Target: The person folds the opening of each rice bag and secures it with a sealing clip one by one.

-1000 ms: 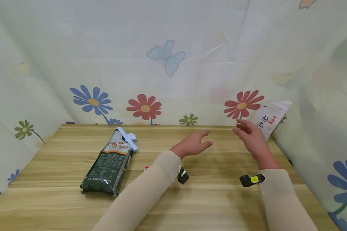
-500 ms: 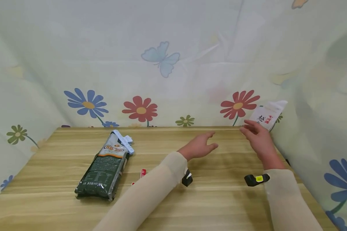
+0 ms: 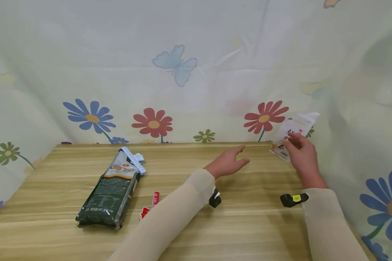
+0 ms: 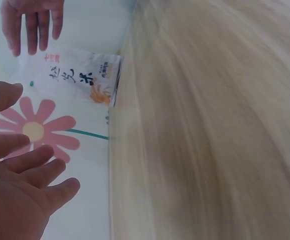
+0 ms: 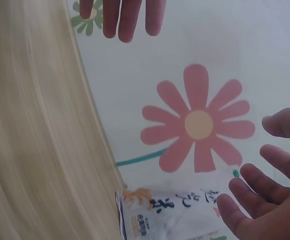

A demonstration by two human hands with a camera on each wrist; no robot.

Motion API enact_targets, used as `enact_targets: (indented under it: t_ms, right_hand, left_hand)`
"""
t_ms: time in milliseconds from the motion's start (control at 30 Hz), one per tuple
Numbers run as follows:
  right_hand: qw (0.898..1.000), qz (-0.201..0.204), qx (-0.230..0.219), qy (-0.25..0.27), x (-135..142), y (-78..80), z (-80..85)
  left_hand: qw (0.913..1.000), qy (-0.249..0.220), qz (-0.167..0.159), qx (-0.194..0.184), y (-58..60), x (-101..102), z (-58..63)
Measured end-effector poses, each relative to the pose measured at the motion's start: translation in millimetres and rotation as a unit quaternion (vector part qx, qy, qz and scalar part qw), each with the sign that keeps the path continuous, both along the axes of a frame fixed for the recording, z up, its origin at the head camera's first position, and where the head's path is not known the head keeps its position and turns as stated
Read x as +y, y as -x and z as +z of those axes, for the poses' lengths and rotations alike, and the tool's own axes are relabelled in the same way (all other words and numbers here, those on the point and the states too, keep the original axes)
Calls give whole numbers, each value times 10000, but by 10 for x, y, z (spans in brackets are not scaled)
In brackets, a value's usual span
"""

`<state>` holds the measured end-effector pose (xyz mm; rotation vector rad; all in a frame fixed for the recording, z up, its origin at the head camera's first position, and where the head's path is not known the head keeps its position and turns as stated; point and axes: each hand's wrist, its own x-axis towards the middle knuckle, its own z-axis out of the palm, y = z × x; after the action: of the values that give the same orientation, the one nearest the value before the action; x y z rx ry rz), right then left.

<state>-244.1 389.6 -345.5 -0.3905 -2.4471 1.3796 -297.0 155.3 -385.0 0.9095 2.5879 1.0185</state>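
My left hand [image 3: 228, 162] hovers over the back middle of the table with its fingers extended and thumb apart. Nothing is in it. My right hand [image 3: 303, 156] is at the right, fingers loosely bent, also holding nothing. It is nearest to a white bag printed with dark and red characters [image 3: 282, 141], which leans at the table's back right corner. In the head view this hand covers part of the bag. Both wrist views show spread fingers apart from the bag [image 4: 80, 75], whose lower edge meets the table [image 5: 150, 210].
A dark green and silver packet [image 3: 109, 197] lies at the left, with a light blue clip [image 3: 134, 161] across its top end. Near my left forearm lies a red clip [image 3: 155, 198], partly hidden by the sleeve. Flowered cloth [image 3: 215, 90] hangs behind and beside the table [image 3: 241, 224].
My right hand has shifted right across the white bag, uncovering its lower part. The head view has turned slightly right, and more of the red clip shows. The left hand keeps its pose.
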Motion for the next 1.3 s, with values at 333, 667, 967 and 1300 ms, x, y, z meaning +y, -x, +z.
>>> enact_targets:
  t_ms: [333, 667, 967, 1300]
  right_hand:
    - [9990, -433, -100, 37, 194, 120, -104]
    - [9946, -1023, -61, 161, 358, 234, -167]
    - [9912, -1317, 60, 116, 462, 350, -151]
    - [9809, -1826, 191, 645, 567, 506, -63]
  left_hand:
    - [9999, -142, 60, 18, 35, 107, -33]
    - [9999, -57, 7, 123, 72, 316, -183]
    - [9997, -133, 117, 176, 100, 419, -181]
    - [9990, -160, 409, 90, 184, 539, -214]
